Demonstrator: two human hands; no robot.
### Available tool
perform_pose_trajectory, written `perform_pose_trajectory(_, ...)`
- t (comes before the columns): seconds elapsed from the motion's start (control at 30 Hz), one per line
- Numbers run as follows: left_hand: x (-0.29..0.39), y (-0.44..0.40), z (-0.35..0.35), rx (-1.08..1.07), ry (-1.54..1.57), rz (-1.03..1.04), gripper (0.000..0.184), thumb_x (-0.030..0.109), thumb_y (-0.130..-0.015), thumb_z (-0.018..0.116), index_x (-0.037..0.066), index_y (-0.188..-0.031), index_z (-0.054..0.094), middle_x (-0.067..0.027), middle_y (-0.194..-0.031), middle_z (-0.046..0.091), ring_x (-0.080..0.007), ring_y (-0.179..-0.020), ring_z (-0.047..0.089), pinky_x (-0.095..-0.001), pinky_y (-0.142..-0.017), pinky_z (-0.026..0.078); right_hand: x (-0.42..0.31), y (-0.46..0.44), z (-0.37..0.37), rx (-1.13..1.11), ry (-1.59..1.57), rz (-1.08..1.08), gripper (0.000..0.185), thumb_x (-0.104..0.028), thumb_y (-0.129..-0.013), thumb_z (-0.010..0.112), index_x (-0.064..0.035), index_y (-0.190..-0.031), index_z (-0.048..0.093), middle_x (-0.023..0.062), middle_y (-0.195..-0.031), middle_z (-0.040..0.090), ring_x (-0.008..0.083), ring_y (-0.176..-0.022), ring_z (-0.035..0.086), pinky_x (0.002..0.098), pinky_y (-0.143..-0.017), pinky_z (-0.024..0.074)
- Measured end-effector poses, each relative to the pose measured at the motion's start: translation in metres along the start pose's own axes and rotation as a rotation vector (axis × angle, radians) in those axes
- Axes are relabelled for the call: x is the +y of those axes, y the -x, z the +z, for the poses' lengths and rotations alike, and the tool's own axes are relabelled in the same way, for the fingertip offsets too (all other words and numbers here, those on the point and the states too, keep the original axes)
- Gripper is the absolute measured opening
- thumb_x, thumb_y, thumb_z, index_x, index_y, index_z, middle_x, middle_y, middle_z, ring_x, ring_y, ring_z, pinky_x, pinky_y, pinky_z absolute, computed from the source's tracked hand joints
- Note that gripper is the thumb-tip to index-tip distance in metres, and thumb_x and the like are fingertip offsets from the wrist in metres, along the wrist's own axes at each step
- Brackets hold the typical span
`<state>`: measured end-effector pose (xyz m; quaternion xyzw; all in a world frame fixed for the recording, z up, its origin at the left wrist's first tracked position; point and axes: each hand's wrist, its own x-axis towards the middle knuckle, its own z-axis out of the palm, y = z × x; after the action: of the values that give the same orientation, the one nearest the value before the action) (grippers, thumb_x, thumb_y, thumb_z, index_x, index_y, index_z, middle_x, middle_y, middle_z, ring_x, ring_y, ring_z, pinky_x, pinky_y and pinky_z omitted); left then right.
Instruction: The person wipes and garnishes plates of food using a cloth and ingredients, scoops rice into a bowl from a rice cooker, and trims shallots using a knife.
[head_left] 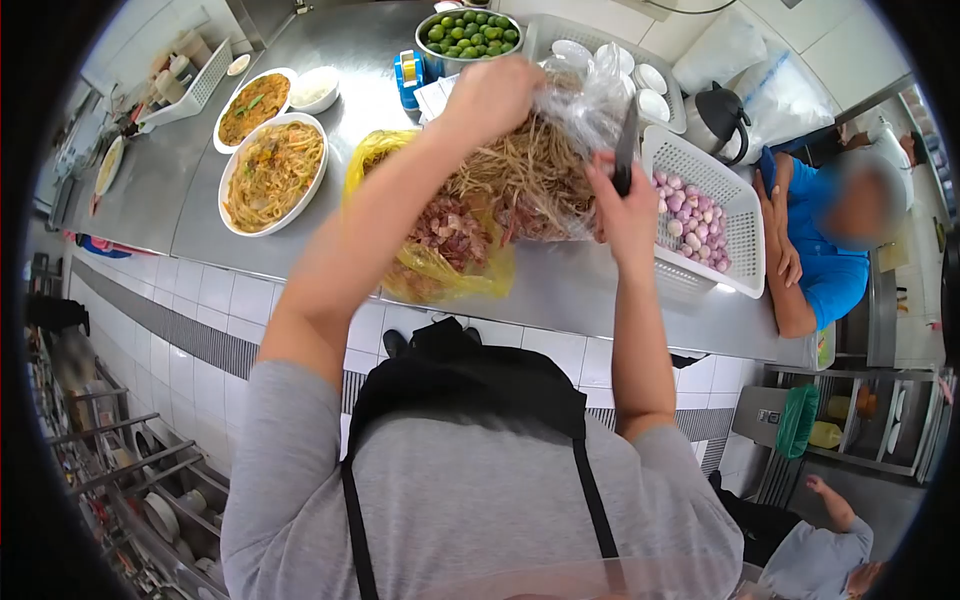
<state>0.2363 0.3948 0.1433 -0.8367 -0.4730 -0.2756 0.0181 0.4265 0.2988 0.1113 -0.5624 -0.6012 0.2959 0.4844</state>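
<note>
My right hand (628, 215) is closed around the black handle of a knife (626, 150), its blade pointing up and away from me. My left hand (500, 95) is curled at the edge of a clear plastic bag (590, 110); its fingertips are partly hidden. Between my hands lies a heap of brown, stringy, root-like strands (530, 165), partly in the clear plastic. Nearer to me, an open yellow plastic bag (430, 280) holds reddish-brown chopped pieces (452, 230). My left forearm crosses over this bag.
A white basket (745, 250) of shallots (690, 220) stands right of my knife hand. Limes (468, 35) fill a metal bowl behind. Noodles (275, 178) and another dish (252, 108) sit left. A person in blue (835, 285) leans at the counter's right end.
</note>
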Motion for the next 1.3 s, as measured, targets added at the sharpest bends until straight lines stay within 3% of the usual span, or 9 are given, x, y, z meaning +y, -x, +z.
perform_pose_trajectory(0.23, -0.042, -0.016, 0.002, 0.02, 0.345, -0.282, 0.019, 0.021, -0.065, 0.065, 0.01, -0.08, 0.066, -0.0093, -0.077, 0.062, -0.0223, -0.07, 0.06, -0.033, -0.065, 0.048, -0.002, -0.084, 0.033, -0.078, 0.301, -0.282, 0.048, -0.023, -0.061, 0.072, -0.0075, -0.102, 0.054, 0.0097, -0.065, 0.055, 0.0234, -0.058, 0.053, 0.0321, -0.058, 0.0424)
perform_pose_trajectory(0.3, -0.038, 0.001, -0.001, 0.475, 0.243, -0.239, 0.018, 0.018, -0.069, 0.065, 0.009, -0.084, 0.064, -0.0053, -0.071, 0.06, -0.015, -0.062, 0.058, -0.0297, -0.057, 0.049, 0.001, -0.097, 0.036, 0.001, 0.25, -0.288, 0.048, -0.022, -0.06, 0.072, -0.0072, -0.101, 0.053, 0.012, -0.069, 0.058, 0.0262, -0.062, 0.055, 0.033, -0.061, 0.0437)
perform_pose_trajectory(0.37, -0.002, 0.024, -0.009, 0.455, 0.505, -0.139, 0.016, 0.016, -0.07, 0.064, 0.008, -0.083, 0.062, -0.0064, -0.069, 0.058, -0.0154, -0.059, 0.058, -0.0307, -0.058, 0.049, -0.001, -0.105, 0.038, 0.006, 0.267, -0.322, 0.045, -0.021, -0.059, 0.072, -0.0063, -0.098, 0.053, 0.0151, -0.075, 0.06, 0.0265, -0.068, 0.058, 0.0318, -0.064, 0.0451)
perform_pose_trajectory(0.43, 0.032, 0.041, 0.004, 0.286, 0.457, 0.173, 0.012, 0.014, -0.072, 0.06, 0.006, -0.08, 0.061, -0.0092, -0.069, 0.059, -0.0214, -0.059, 0.058, -0.035, -0.06, 0.049, 0.012, -0.12, 0.041, -0.041, 0.274, -0.318, 0.045, -0.021, -0.058, 0.072, -0.0054, -0.096, 0.054, 0.0149, -0.077, 0.061, 0.0264, -0.07, 0.059, 0.0318, -0.065, 0.0458)
perform_pose_trajectory(0.7, 0.07, 0.053, 0.042, -0.251, 0.164, -0.086, 0.026, 0.026, -0.072, 0.057, 0.004, -0.085, 0.058, -0.0159, -0.079, 0.059, -0.0304, -0.073, 0.059, -0.0409, -0.063, 0.048, -0.008, -0.068, 0.012, -0.036, 0.187, -0.142, 0.051, -0.032, -0.062, 0.072, -0.0065, -0.103, 0.054, 0.0075, -0.076, 0.057, 0.0202, -0.068, 0.054, 0.0306, -0.065, 0.0436)
perform_pose_trajectory(0.8, 0.08, 0.043, 0.052, -0.277, 0.161, -0.13, 0.032, 0.03, -0.068, 0.061, 0.004, -0.086, 0.057, -0.0166, -0.078, 0.059, -0.0313, -0.072, 0.059, -0.0404, -0.063, 0.048, -0.016, -0.027, -0.006, 0.052, -0.017, -0.059, 0.04, -0.03, -0.074, 0.064, -0.004, -0.102, 0.054, 0.004, -0.072, 0.053, 0.0149, -0.059, 0.05, 0.0274, -0.057, 0.0422)
perform_pose_trajectory(0.87, 0.081, 0.041, 0.059, -0.235, 0.208, -0.168, 0.03, 0.03, -0.066, 0.061, 0.004, -0.08, 0.059, -0.016, -0.077, 0.058, -0.0314, -0.072, 0.059, -0.04, -0.063, 0.048, -0.021, -0.001, -0.014, -0.014, -0.639, 0.185, 0.029, -0.024, -0.086, 0.051, -0.0018, -0.104, 0.052, 0.0011, -0.068, 0.048, 0.0096, -0.054, 0.047, 0.0225, -0.049, 0.0384)
perform_pose_trajectory(1.1, 0.054, 0.079, 0.016, 0.064, 0.394, -0.176, 0.018, 0.014, -0.066, 0.06, 0.003, -0.08, 0.062, -0.012, -0.072, 0.058, -0.0253, -0.07, 0.059, -0.032, -0.065, 0.049, -0.015, 0.06, -0.009, -0.038, -0.588, 0.26, 0.029, -0.02, -0.09, 0.042, -0.0007, -0.111, 0.049, -0.0016, -0.063, 0.041, 0.0064, -0.05, 0.04, 0.0187, -0.046, 0.0345)
perform_pose_trajectory(1.3, 0.002, 0.157, -0.035, 0.014, 1.234, -0.588, 0.033, 0.002, -0.071, 0.057, -0.001, -0.105, 0.056, -0.0052, -0.09, 0.06, -0.0126, -0.076, 0.058, -0.0248, -0.067, 0.048, -0.005, 0.086, 0.055, -0.447, -0.687, 0.348, 0.04, -0.029, -0.092, 0.036, -0.0052, -0.123, 0.042, -0.0021, -0.061, 0.043, 0.0053, -0.051, 0.038, 0.0181, -0.046, 0.0336)
